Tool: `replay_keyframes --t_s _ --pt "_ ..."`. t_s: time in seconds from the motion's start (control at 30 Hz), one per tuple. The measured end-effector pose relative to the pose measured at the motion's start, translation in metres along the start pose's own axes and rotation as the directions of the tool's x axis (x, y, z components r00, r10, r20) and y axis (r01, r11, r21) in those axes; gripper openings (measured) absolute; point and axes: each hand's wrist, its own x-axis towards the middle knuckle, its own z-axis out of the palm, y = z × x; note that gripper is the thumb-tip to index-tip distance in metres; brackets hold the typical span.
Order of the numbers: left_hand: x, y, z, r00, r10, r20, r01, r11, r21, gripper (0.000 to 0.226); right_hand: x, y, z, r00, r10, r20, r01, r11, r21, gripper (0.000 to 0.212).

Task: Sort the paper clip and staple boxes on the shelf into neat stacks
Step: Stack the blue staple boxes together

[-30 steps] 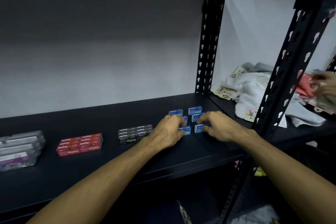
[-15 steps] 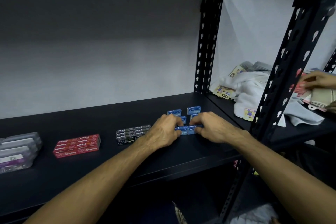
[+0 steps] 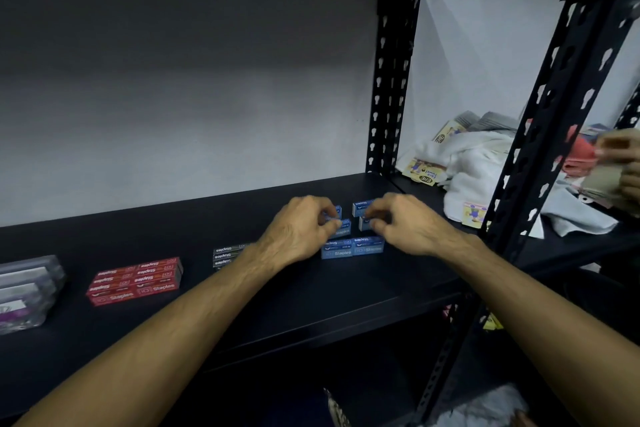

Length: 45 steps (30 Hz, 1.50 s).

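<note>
Small blue staple boxes lie on the black shelf [image 3: 311, 291]. Two of them [image 3: 351, 248] sit side by side at the front, touching each other. Behind them my left hand [image 3: 299, 230] pinches a blue box [image 3: 343, 227] in the middle row. My right hand [image 3: 403, 224] pinches the neighbouring blue box [image 3: 363, 222]. Another blue box [image 3: 360, 207] stands at the back, and one more is mostly hidden by my left hand. Left of my left wrist lies a stack of black staple boxes [image 3: 228, 255], partly covered by my forearm. Farther left sits a block of red staple boxes [image 3: 135, 279].
Clear plastic clip boxes [image 3: 26, 288] are stacked at the shelf's far left. A black perforated upright [image 3: 389, 80] marks the bay's right side. The bay beyond holds white cloths [image 3: 474, 170] and small packets; another person's hand [image 3: 620, 156] handles items there.
The two front blue boxes were pushed together and let go. Both hands then moved back a row and took hold of the middle pair of blue boxes.
</note>
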Motion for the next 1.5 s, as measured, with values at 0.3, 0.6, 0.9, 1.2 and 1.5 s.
replay_keyframes --t_s 0.3,0.6,0.9,1.2,1.5 --pt "0.028 -0.001 0.007 0.989 0.035 0.141 -0.039 0.999 0.023 0.026 0.024 0.016 0.002 0.998 0.057 0.039 -0.053 0.994 -0.098 0.033" --pt "0.039 -0.005 0.017 0.977 0.049 0.205 -0.064 0.995 0.07 0.009 0.034 0.026 0.008 0.985 0.049 0.164 -0.038 0.997 -0.073 0.031" --pt "0.041 -0.009 0.014 0.975 0.054 0.215 -0.061 0.998 0.026 0.016 0.039 0.024 0.011 0.973 -0.004 0.23 0.004 1.0 0.0 0.028" --pt "0.041 -0.011 0.014 0.971 0.061 0.233 -0.056 0.998 -0.03 0.014 0.039 0.018 0.015 0.976 -0.02 0.217 0.018 1.0 0.012 0.027" --pt "0.042 -0.014 0.012 0.96 0.071 0.27 -0.05 0.995 -0.086 0.016 0.04 0.015 0.016 0.975 -0.02 0.223 0.015 1.0 0.022 0.029"
